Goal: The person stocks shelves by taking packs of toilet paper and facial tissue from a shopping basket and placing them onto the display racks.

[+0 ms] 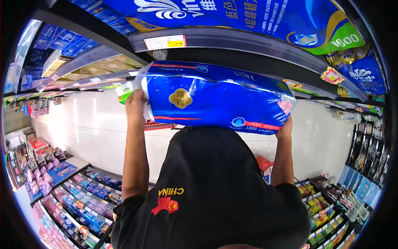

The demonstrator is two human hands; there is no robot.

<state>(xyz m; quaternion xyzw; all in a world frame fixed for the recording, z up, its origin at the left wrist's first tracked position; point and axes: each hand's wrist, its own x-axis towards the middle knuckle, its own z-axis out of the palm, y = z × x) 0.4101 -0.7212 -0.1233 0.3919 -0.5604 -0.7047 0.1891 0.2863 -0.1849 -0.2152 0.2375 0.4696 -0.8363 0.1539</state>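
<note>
A long blue pack of toilet paper [215, 97], wrapped in clear plastic, is held crosswise in front of my chest. My left hand [136, 103] grips its left end, where clear wrapping and a green-and-white piece show beside the fingers. At the lower right end, my right hand [285, 129] holds the pack from beneath, with most of its fingers hidden behind it. The pack tilts slightly, its right end nearer my body.
A dark shelf edge [248, 43] with price tags runs just beyond the pack. Above it sits a large blue Vinda package [232, 16]. Stocked shelves [83, 195] stand low on the left, and red baskets [264, 163] show partly behind my body.
</note>
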